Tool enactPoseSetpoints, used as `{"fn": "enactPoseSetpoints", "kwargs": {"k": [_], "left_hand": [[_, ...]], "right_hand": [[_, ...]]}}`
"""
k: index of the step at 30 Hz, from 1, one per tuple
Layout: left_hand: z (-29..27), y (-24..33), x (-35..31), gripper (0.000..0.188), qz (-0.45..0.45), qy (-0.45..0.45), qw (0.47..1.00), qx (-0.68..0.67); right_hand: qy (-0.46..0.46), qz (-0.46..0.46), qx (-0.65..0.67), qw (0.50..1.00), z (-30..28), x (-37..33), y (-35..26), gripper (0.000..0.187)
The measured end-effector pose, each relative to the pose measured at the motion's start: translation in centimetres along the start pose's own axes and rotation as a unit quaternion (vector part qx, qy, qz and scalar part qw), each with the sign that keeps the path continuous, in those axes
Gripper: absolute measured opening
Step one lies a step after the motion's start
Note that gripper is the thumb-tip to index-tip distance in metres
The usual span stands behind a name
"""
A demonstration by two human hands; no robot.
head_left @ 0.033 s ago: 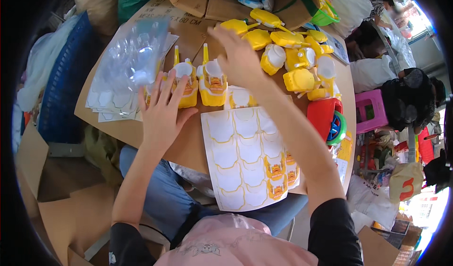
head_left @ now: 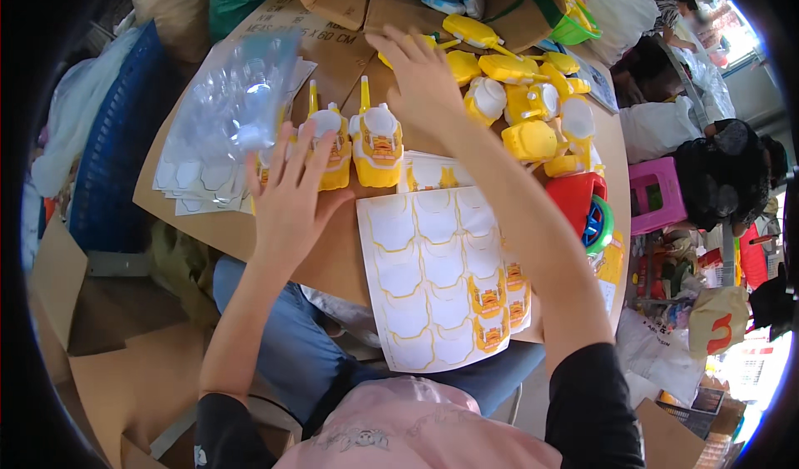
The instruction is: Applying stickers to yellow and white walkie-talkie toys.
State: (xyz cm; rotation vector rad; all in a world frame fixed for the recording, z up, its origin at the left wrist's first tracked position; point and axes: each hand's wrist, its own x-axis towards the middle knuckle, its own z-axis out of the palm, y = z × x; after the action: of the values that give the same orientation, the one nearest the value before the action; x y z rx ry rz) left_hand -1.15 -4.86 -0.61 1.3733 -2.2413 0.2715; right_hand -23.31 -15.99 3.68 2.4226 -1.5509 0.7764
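Note:
My left hand [head_left: 289, 198] is open, its fingers spread over the near ends of yellow toy walkie-talkies. One walkie-talkie [head_left: 329, 148] stands partly behind its fingertips; whether they touch cannot be told. Just right of it lies another yellow walkie-talkie [head_left: 377, 146] with a stubby antenna and an orange sticker. My right hand [head_left: 423, 78], slightly blurred, is stretched out past them with fingers apart and nothing seen in it. Beyond its wrist lies a pile of yellow toys [head_left: 531, 140]. A sticker sheet [head_left: 424, 273], mostly peeled to white, lies below the right forearm.
Clear plastic bags [head_left: 229, 94] cover more sheets on the left of the cardboard tabletop [head_left: 329, 261]. At the far edge stands a carton [head_left: 391, 19] holding blue items. A red toy [head_left: 574, 198] with a green-rimmed wheel [head_left: 598, 225] lies at the right, near a pink stool [head_left: 653, 194].
My right hand has shifted slightly away from me, toward the far side of the table. The left hand stays about where it was.

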Motion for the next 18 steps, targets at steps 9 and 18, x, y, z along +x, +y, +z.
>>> {"fn": "enactPoseSetpoints", "kwargs": {"k": [9, 18], "left_hand": [[2.5, 2.2, 0.6, 0.069, 0.111, -0.047, 0.991, -0.061], [-2.4, 7.4, -3.7, 0.069, 0.211, -0.168, 0.921, -0.282]], "right_hand": [[-0.288, -0.063, -0.280, 0.913, 3.3, 4.9, 5.0, 0.044], [0.236, 0.163, 0.104, 0.952, -7.5, -12.6, -0.6, 0.045]]}}
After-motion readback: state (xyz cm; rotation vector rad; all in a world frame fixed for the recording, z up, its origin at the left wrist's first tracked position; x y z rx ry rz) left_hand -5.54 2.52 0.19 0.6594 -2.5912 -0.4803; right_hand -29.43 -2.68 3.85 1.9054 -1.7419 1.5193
